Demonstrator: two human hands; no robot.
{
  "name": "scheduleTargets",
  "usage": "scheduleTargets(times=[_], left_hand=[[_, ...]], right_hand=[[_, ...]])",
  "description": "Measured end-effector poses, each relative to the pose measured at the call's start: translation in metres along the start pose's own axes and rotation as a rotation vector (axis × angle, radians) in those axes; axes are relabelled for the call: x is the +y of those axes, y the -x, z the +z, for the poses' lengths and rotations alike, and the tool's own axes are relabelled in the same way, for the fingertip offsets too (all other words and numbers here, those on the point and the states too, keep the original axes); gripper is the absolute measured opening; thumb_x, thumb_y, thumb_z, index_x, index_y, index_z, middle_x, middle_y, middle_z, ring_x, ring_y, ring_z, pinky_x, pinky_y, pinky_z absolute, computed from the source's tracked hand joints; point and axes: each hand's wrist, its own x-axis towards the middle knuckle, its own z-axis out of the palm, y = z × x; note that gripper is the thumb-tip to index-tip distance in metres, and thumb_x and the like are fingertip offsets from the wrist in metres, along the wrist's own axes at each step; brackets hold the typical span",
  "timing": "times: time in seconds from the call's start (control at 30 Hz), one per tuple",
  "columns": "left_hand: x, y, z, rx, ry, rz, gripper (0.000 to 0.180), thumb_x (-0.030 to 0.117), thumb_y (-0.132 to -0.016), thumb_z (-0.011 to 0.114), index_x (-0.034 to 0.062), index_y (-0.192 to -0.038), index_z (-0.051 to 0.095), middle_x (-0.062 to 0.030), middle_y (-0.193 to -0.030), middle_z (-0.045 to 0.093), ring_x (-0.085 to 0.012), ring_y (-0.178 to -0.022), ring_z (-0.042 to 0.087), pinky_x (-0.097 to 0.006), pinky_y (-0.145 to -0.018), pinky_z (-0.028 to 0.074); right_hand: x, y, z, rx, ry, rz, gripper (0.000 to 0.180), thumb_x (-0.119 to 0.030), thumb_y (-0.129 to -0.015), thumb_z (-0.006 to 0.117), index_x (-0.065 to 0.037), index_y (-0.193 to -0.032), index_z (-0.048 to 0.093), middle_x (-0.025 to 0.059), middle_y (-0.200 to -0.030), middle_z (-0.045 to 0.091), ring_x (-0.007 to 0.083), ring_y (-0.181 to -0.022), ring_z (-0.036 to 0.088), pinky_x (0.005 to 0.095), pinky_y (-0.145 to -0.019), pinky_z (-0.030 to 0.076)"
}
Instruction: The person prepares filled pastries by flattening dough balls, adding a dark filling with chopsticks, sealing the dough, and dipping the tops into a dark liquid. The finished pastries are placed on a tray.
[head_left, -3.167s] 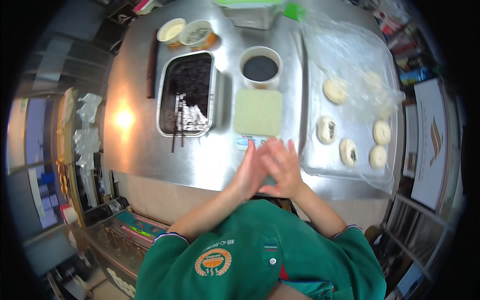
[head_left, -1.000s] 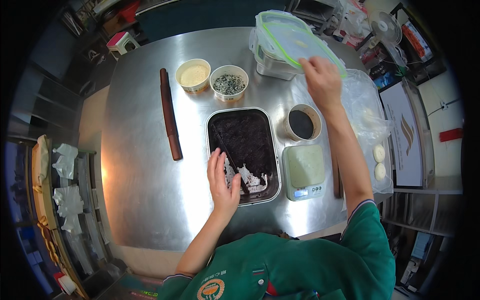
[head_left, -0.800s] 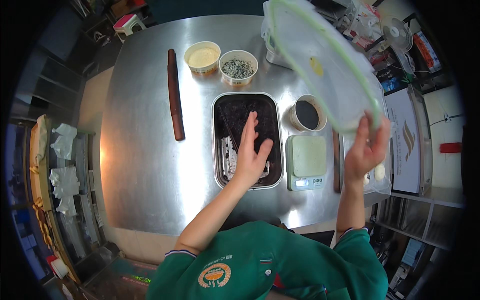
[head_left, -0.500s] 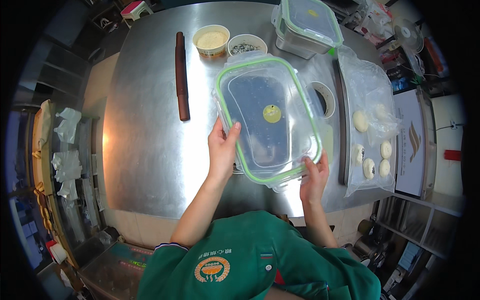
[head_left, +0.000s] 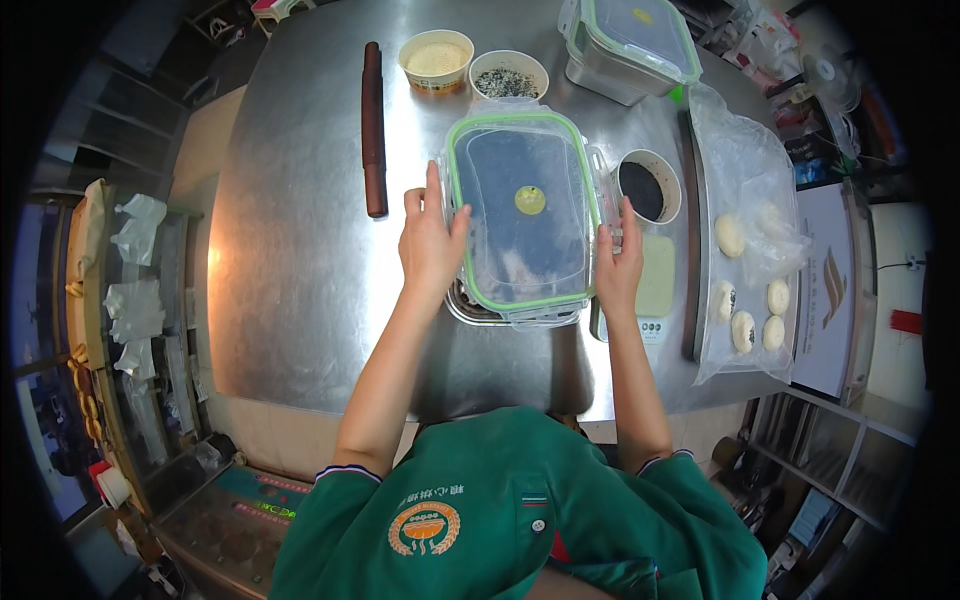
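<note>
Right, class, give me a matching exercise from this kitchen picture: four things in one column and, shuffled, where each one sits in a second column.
Things:
1. rolling pin
2. clear lid
3. dough balls
4. bowl of dark filling

Places:
A. on a plastic sheet at the far right
B. between the left hand and right hand, over the metal tray
C. lying to the left of the left hand
D. just above the right hand

Pairs: 1-C, 2-B, 3-A, 4-D
</note>
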Motion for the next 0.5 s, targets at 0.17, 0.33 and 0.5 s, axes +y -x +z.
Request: scheduleTargets(times=[0.17,0.33,0.5], left_hand=[[-0.008,0.015,-0.008,-0.131,-0.032,-0.015,0.069,0.016,-0.091,0.055,0.0082,-0.150,0.019,-0.0161,-0.102,0.049,-0.0296,-0.072,0.060,-0.039,-0.064,0.051],[-0.012,0.007,0.000,-0.205,-0.012,-0.091,0.064,0.018,-0.094,0.048,-0.0002,-0.148,0.018,-0.0190,-0.113,0.049,-0.0323,-0.080,0.061,-0.040,-0.072,0.051],[-0.036,-0.002,0.020,-0.201,0.177,-0.038,0.058,0.021,-0.096,0.042,-0.0046,-0.145,0.024,-0.0231,-0.130,0.047,-0.0350,-0.104,0.059,-0.038,-0.093,0.045]], right_hand=[[0.002,0.032,-0.003,-0.040,0.104,-0.065,0.045,-0.001,-0.094,0.047,-0.004,-0.138,0.045,0.0150,-0.092,0.057,0.0222,-0.080,0.057,0.0313,-0.075,0.046],[0.002,0.033,0.002,-0.052,0.199,-0.075,0.047,0.000,-0.091,0.047,-0.002,-0.138,0.044,0.0172,-0.097,0.055,0.0280,-0.085,0.056,0.0346,-0.076,0.046],[0.000,0.023,0.002,-0.112,0.361,-0.142,0.043,-0.008,-0.091,0.052,0.000,-0.133,0.049,0.0197,-0.112,0.057,0.0300,-0.099,0.059,0.0329,-0.082,0.047]])
